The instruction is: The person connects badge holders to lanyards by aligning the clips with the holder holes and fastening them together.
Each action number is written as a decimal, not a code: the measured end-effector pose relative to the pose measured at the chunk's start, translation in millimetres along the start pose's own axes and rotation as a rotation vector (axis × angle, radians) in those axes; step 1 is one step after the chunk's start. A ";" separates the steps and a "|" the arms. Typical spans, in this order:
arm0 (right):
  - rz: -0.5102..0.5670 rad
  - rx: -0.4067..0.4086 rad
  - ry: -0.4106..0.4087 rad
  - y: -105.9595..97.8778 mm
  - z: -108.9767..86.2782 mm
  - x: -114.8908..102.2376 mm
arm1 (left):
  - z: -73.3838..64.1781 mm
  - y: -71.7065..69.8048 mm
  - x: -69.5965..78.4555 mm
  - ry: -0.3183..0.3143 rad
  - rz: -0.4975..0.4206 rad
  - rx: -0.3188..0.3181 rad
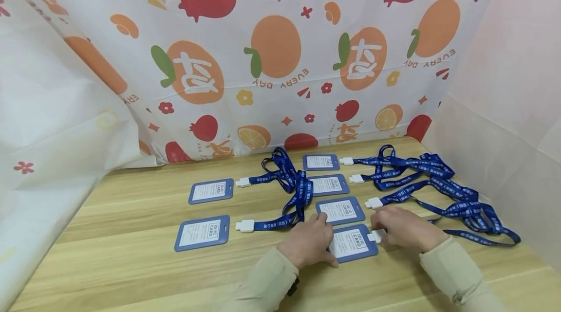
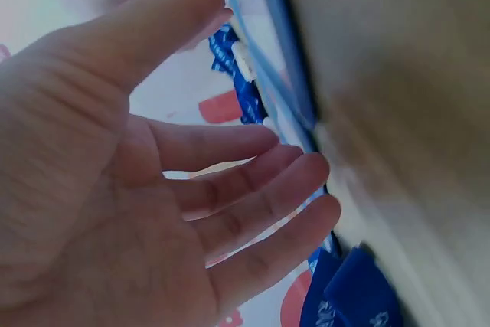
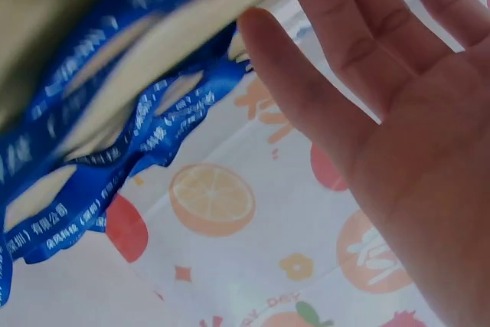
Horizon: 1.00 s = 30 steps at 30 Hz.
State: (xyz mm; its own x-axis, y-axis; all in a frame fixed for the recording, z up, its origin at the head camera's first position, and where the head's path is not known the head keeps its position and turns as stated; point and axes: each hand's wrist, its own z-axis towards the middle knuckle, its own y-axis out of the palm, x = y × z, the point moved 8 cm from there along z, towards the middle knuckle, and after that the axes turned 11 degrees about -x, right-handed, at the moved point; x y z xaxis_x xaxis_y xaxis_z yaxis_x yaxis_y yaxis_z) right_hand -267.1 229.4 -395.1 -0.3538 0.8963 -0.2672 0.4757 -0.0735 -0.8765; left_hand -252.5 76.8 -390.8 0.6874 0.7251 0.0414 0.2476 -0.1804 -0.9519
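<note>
My left hand (image 1: 308, 241) grips a blue-framed card holder (image 1: 352, 243) by its left end, thumb at the near edge and fingers at the far edge. In the left wrist view, the thumb and fingers of that hand (image 2: 222, 181) straddle the holder. Against the holder's slotted right end, my right hand (image 1: 401, 227) pinches the white clip (image 1: 377, 236) of a blue lanyard (image 1: 475, 238). The right wrist view has the hand (image 3: 383, 89) beside blue lanyard straps (image 3: 115, 166); the clip is hidden there. Whether the clip passes through the slot, I cannot tell.
Beyond the held holder lie more card holders (image 1: 341, 210) in a column, with white-clipped lanyards (image 1: 431, 163) to their right. At left are two holders (image 1: 202, 232) with lanyards (image 1: 267, 225) beside them. A fruit-print cloth (image 1: 276, 102) hangs behind the wooden table (image 1: 131, 273).
</note>
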 end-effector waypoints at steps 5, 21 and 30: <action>0.063 0.001 0.045 -10.8 -3.1 7.5 | 4.4 -9.4 -9.4 -0.010 -0.040 0.035; 0.025 0.157 -0.029 -37.5 -4.2 14.4 | 15.6 -24.3 -26.0 0.071 -0.064 0.127; 0.010 0.200 -0.061 -44.6 0.5 12.7 | 23.4 -18.2 -38.4 0.055 -0.135 0.145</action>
State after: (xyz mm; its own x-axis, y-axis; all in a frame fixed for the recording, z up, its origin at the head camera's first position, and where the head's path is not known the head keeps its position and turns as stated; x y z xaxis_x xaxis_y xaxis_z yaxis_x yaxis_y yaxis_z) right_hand -293.2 243.8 -359.5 -0.4011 0.8672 -0.2952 0.3125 -0.1734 -0.9340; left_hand -299.4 67.8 -382.2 0.6916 0.6983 0.1847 0.2422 0.0168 -0.9701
